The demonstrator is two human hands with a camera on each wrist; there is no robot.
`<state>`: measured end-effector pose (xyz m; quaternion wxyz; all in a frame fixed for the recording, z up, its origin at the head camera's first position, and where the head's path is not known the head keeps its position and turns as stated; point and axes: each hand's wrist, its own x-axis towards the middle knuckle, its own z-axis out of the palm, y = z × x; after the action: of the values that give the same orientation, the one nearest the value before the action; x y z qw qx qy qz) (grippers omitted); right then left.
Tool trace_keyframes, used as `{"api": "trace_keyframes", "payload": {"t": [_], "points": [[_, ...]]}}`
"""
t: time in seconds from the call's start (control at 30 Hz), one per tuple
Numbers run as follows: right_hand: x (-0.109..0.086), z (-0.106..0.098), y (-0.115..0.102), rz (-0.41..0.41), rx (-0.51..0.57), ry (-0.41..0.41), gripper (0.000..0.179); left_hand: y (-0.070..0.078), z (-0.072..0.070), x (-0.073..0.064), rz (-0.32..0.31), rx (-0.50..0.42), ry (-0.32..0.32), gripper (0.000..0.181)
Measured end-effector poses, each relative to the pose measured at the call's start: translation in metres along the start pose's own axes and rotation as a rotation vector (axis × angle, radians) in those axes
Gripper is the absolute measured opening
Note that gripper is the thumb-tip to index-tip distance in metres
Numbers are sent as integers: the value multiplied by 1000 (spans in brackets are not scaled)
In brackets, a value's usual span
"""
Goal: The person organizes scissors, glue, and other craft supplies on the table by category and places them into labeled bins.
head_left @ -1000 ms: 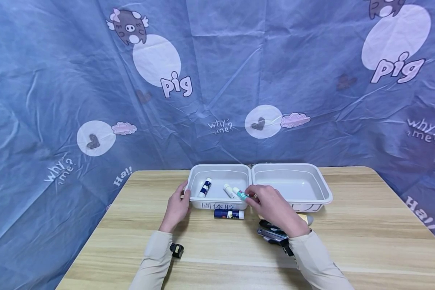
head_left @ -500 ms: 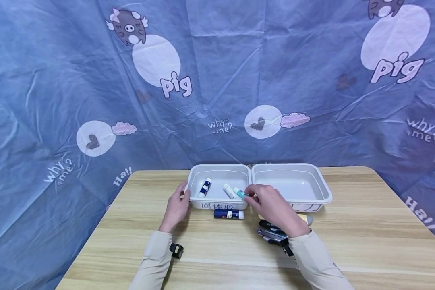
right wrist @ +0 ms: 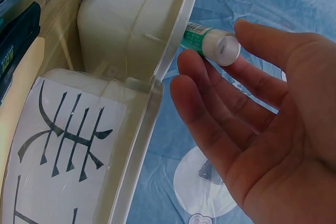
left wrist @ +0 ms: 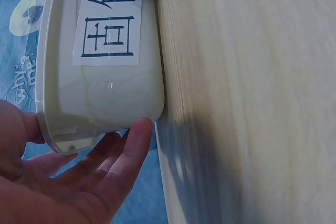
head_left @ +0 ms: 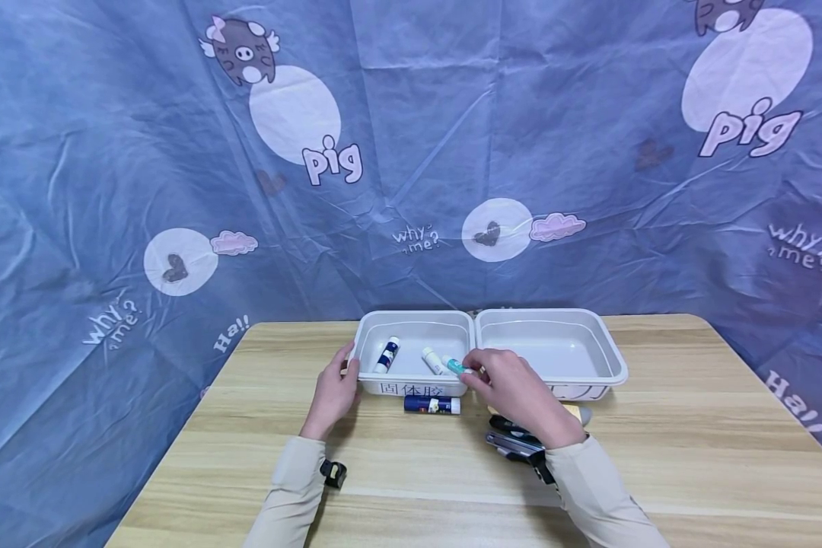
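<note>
In the head view, my left hand (head_left: 334, 390) holds the left end of a white plastic box (head_left: 414, 320), its thumb at the rim. The left wrist view shows the other fingers (left wrist: 123, 163) along the outer wall. My right hand (head_left: 514, 388) pinches a green glue stick (head_left: 456, 366) with a white cap over the box's right front corner. Inside lie a blue-and-white glue stick (head_left: 387, 355) on the left and a white glue stick (head_left: 433, 361) beside the held one. A dark blue glue stick (head_left: 431, 405) lies on the table before the box.
A second white box (head_left: 544, 342) stands right alongside, its label (right wrist: 73, 135) partly shown in the right wrist view. Below the right forearm, partly hidden, are several dark and silver tools (head_left: 517, 441) and a yellowish item (head_left: 575, 413). A blue printed curtain (head_left: 411, 152) hangs behind the wooden table (head_left: 411, 472).
The green glue stick has dipped slightly and turned a little in my right fingers. My left hand stays at the box end, and the other items have not moved.
</note>
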<state>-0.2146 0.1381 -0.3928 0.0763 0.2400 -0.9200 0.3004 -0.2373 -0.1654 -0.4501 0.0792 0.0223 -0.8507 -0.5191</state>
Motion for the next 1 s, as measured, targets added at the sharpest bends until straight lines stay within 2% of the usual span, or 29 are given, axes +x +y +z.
{"api": "trace_keyframes", "payload": {"t": [0.17,0.43,0.73,1.0], "points": [[0,0,0,10,-17,-3,8,0,0,0,-1,5,-1,48],[0,-3,0,21,-97,-2,28,0,0,0,-8,0,-7,49],[-1,0,-1,12,-99,-23,13,0,0,0,-9,-2,-8,48],[-2,7,-6,-76,-84,-109,17,1,0,-1,-9,-8,-6,49]]}}
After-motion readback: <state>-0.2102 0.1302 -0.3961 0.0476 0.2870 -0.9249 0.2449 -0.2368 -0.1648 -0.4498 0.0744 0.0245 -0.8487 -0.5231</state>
